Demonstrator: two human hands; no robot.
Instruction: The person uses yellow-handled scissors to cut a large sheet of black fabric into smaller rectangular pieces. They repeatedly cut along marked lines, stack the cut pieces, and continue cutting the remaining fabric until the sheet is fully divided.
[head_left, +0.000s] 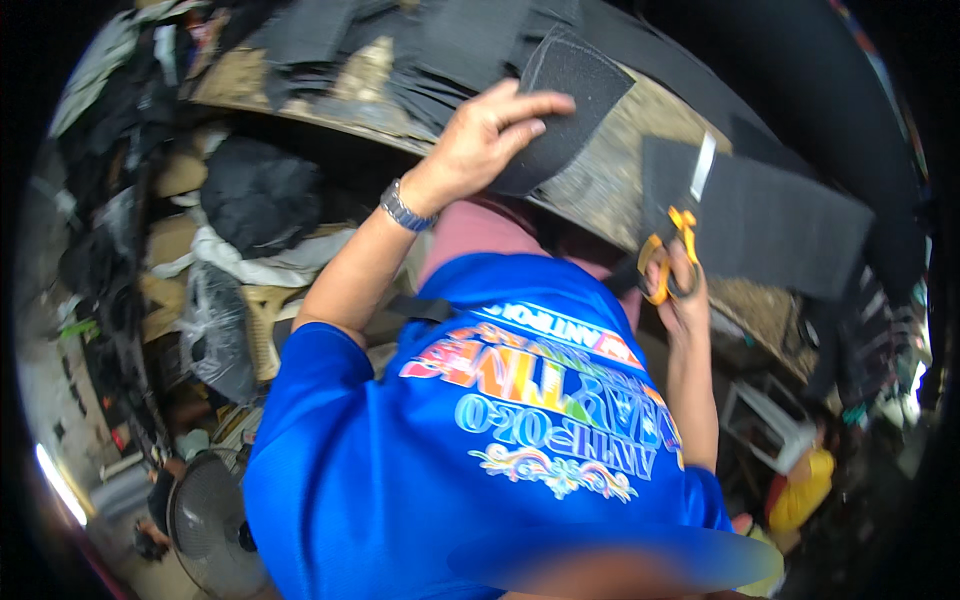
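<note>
My left hand (485,138), with a metal-banded watch on the wrist, is at a curved, dark grey piece of sheet material (580,105). Index finger and thumb lie across its face, and the other fingers are partly hidden. One end of the piece reaches past the table's near edge. In my right hand (682,285) is a pair of scissors (682,222) with orange and black handles. Fingers pass through the handle loops, and the pale blades point away over a flat dark grey sheet (770,215).
The worn worktable (610,185) carries stacked dark sheets (465,45) at its far side. Below left are a black bundle (260,195) and a plastic bag (215,330). A fan (210,525) stands at lower left, a white stool (770,425) at right. Another person in yellow (800,490) is nearby.
</note>
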